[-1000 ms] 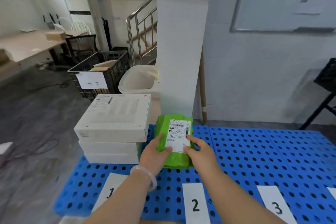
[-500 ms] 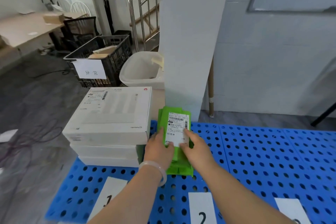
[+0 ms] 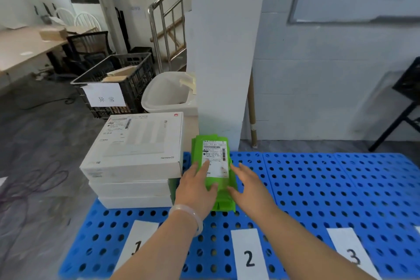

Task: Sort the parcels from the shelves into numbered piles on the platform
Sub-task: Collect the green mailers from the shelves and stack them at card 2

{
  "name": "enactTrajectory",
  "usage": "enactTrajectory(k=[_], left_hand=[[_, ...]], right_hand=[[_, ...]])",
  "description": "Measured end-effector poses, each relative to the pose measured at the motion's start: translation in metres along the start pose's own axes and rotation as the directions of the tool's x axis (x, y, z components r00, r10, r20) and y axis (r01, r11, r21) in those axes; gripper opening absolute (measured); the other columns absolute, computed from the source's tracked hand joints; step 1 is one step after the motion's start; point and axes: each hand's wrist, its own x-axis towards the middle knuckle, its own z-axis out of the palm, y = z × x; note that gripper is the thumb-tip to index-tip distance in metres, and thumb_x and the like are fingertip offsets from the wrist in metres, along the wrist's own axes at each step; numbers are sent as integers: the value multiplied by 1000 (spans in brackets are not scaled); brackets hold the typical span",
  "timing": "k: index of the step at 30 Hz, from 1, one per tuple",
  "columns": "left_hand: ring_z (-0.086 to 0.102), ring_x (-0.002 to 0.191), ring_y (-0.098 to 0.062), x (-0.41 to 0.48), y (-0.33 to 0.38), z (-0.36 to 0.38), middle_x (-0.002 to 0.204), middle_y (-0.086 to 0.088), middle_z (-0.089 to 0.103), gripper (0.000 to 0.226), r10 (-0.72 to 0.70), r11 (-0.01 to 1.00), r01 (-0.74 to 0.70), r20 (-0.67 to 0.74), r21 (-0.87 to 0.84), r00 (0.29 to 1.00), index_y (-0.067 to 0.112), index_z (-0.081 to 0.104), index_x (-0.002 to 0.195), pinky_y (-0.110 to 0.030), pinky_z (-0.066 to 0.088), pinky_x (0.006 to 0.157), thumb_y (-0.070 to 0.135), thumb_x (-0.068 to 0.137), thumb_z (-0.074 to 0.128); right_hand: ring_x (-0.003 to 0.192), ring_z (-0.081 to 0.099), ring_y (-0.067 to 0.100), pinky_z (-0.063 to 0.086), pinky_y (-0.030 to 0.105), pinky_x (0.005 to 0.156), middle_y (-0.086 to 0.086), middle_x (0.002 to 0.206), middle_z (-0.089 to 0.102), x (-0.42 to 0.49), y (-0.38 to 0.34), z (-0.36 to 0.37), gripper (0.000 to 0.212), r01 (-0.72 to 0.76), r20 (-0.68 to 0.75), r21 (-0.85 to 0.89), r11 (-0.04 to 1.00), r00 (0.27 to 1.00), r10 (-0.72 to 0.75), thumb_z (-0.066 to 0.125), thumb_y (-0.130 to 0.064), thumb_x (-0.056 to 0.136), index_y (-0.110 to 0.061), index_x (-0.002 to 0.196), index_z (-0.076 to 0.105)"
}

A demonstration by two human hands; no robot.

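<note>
1. Blue perforated plastic platform (image 3: 318,188) in the foreground, white paper cards numbered 1 (image 3: 138,245), 2 (image 3: 248,257) and 3 (image 3: 351,254) along its near edge.
2. Green plastic-wrapped flat parcel (image 3: 216,166) with white printed shipping label (image 3: 214,158) face up, atop more green parcels, behind card 2 and just right of the box stack.
3. Left hand (image 3: 196,191) flat on the parcel's left side, fingers spread wide, forefinger onto the label (clear bangle (image 3: 188,213) at the wrist).
4. Right hand (image 3: 248,186) at the parcel's right edge, fingers open and loosely extended, thumb against the green wrap; no closed grasp on anything.
5. Stack of three flat white cardboard boxes (image 3: 134,161) on the platform's left part, behind card 1, shipping label on the top one.
6. Beyond the platform: white square pillar (image 3: 225,63), white plastic tub (image 3: 168,93), black plastic crate (image 3: 118,77) with a white paper sign on its front.
7. Grey floor (image 3: 41,143) at left, pale bench (image 3: 20,45) at far left.
</note>
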Motion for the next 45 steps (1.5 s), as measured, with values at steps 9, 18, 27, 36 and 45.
enactTrajectory(k=[9, 18, 27, 36, 45], left_hand=[[6, 147, -14, -38, 59, 36, 160, 12, 5, 67, 348, 902, -361, 98, 236, 932, 41, 6, 150, -35, 8, 120, 50, 95, 43], [1, 148, -17, -128, 163, 113, 160, 12, -2, 72, 529, 762, -619, 368, 191, 765, 45, 0, 149, -42, 5, 121, 56, 93, 44], [13, 145, -17, -311, 285, 243, 159, 8, 14, 72, 715, 542, -837, 485, 72, 504, 40, 15, 149, -37, 14, 118, 58, 88, 48], [10, 146, -15, -510, 367, 362, 159, 11, 13, 73, 747, 367, -920, 633, -136, 204, 44, 13, 149, -37, 11, 119, 61, 87, 48], [9, 146, -14, -565, 406, 465, 160, 11, 6, 70, 694, 252, -937, 720, -242, 1, 43, 8, 149, -34, 11, 118, 57, 91, 44]], right_hand=[[147, 9, 12, 22, 37, 117, -14, 160, 2, -92, 52, -39, 82, -132, -112, -231, 964, 988, 109, 59, -52, 89, -40, 152, 8], [148, 5, 12, 14, 34, 119, -9, 161, 2, -229, 131, -92, 88, -300, -290, -289, 909, 932, 216, 57, -61, 85, -37, 153, 6], [148, 7, 14, 6, 29, 118, -3, 161, 5, -463, 239, -145, 92, -605, -443, -159, 781, 750, 491, 60, -59, 82, -35, 153, 7], [148, 9, 15, 11, 31, 119, -5, 162, 5, -686, 324, -155, 91, -821, -510, 79, 566, 454, 730, 59, -60, 82, -35, 153, 7], [148, 9, 11, 8, 24, 117, -6, 161, 7, -755, 411, -150, 84, -874, -475, 243, 422, 271, 837, 56, -55, 86, -34, 153, 9]])
